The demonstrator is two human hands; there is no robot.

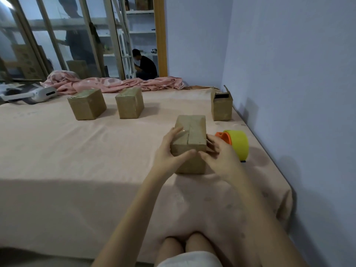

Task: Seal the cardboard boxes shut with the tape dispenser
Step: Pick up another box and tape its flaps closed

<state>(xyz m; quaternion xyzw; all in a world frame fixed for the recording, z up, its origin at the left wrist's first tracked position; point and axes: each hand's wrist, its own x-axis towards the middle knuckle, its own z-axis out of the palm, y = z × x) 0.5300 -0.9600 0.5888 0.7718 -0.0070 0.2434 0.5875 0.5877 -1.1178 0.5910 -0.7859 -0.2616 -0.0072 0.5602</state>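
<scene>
You had the nearest cardboard box (189, 143) on the bed (77, 151), left hand (169, 151) and right hand (219, 157) gripping its sides with curled fingers. It looked light and stiff; the tape dispenser (236, 144) lay just right, ungrasped.

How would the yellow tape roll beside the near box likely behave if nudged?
The yellow tape roll is round and seems to rest on its curved edge, so it may roll. The bed sheet looks soft, probably damping that. Its orange dispenser frame might also check it.
</scene>
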